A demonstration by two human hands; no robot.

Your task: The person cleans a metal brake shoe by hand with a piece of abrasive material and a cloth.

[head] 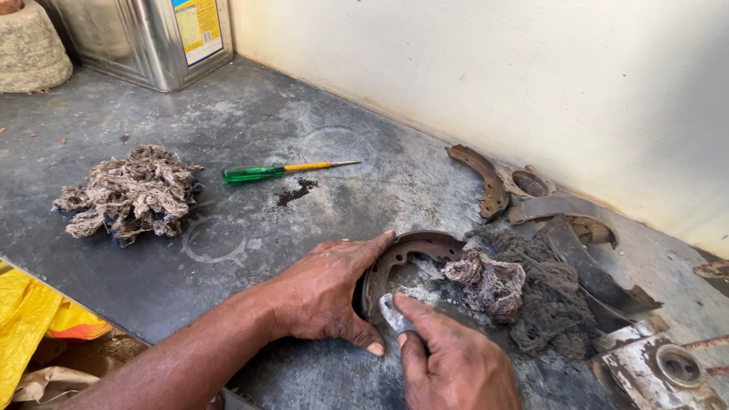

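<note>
My left hand (323, 292) grips a rusty curved brake shoe (410, 250) lying on the dark metal worktop (250, 121), fingers over its outer rim and thumb at its near end. My right hand (452, 364) pinches a small grey scrap, likely abrasive paper (391, 313), and presses it against the shoe's inner face. A wad of grey cotton waste (490, 285) lies just right of the shoe, touching it.
A green-handled screwdriver (277, 170) and a second clump of cotton waste (129, 193) lie at left. More rusty brake shoes (486, 178) and parts sit along the pale wall. A metal tin (144, 38) stands at the back; yellow cloth (30, 319) hangs at lower left.
</note>
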